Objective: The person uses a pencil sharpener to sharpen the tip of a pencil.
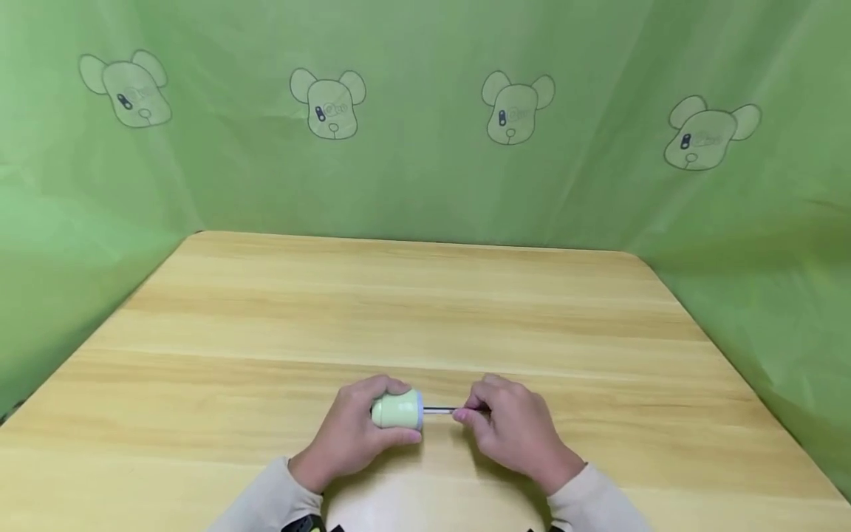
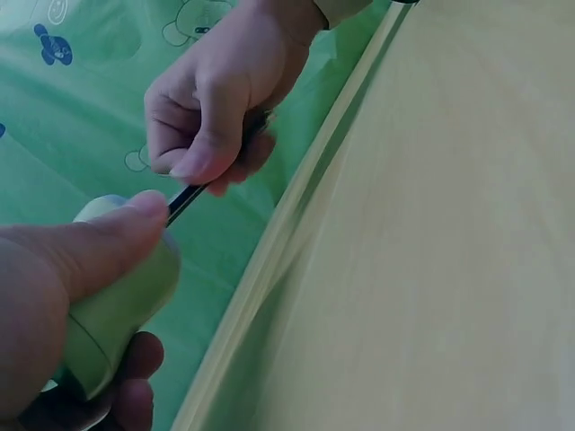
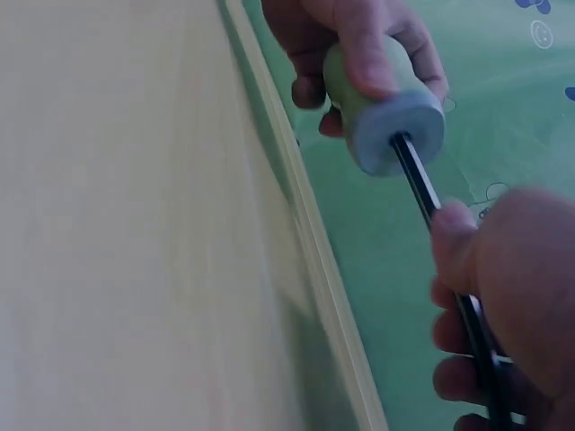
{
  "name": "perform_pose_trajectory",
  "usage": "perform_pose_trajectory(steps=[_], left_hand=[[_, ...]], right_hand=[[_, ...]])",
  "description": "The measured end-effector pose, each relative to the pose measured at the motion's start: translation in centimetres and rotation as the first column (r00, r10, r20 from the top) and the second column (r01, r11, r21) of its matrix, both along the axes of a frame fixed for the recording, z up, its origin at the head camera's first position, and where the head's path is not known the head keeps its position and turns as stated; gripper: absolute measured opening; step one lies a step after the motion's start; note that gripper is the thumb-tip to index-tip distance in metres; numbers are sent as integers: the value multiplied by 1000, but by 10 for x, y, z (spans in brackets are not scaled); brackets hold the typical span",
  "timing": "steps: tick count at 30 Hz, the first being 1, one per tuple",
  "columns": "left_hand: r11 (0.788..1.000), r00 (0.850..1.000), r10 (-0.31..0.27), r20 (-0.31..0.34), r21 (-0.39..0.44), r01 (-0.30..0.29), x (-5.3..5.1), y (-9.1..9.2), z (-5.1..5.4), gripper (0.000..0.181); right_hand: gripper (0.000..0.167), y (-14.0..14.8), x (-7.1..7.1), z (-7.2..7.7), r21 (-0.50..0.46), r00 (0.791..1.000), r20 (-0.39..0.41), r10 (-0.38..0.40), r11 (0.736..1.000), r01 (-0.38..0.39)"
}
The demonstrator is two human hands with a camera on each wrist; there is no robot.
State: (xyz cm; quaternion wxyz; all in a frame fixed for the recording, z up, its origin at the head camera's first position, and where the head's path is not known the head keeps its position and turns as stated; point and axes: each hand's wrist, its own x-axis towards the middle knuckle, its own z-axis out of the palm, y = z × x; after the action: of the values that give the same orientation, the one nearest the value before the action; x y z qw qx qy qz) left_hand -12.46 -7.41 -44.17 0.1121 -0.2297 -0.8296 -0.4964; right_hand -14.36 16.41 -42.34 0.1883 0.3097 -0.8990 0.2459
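My left hand [image 1: 352, 430] grips a pale green, rounded pencil sharpener [image 1: 397, 411], thumb along one side and fingers round the other. Its bluish end face [image 3: 395, 139] points toward my right hand [image 1: 517, 427]. A dark pencil with light stripes [image 3: 418, 184] enters a hole near the middle of that face; its tip is hidden inside. The right thumb and fingers pinch the pencil a short way out from the sharpener, and its rear part runs back under the palm. Both hands are just above the near part of the table, with the pencil lying roughly level between them.
A light wood-grain table [image 1: 425, 310] with rounded far corners stretches out in front. Green sheeting [image 1: 425, 185] printed with bear heads hangs behind it and along both sides. The near table edge [image 3: 310, 224] crosses the right wrist view.
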Motion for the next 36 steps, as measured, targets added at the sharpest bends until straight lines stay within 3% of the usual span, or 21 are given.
perform_pose_trajectory(steps=[4, 11, 15, 26, 36], left_hand=[[998, 999, 40, 35, 40, -41, 0, 1, 2, 45], [997, 994, 41, 104, 58, -47, 2, 1, 3, 43], [996, 987, 42, 152, 71, -54, 4, 1, 4, 43], [995, 984, 23, 174, 90, -39, 3, 1, 11, 43], [995, 983, 20, 185, 88, -37, 6, 3, 9, 42]], right_hand=[[22, -2, -4, -3, -63, 982, -185, -41, 998, 29], [37, -2, -4, -6, -140, 952, -301, -61, 990, 19], [34, -3, -5, -6, -168, 924, -377, -62, 986, -3], [26, -4, -7, 0, -222, 921, -388, -36, 973, -55], [26, -3, -4, -2, -219, 917, -397, -48, 975, -44]])
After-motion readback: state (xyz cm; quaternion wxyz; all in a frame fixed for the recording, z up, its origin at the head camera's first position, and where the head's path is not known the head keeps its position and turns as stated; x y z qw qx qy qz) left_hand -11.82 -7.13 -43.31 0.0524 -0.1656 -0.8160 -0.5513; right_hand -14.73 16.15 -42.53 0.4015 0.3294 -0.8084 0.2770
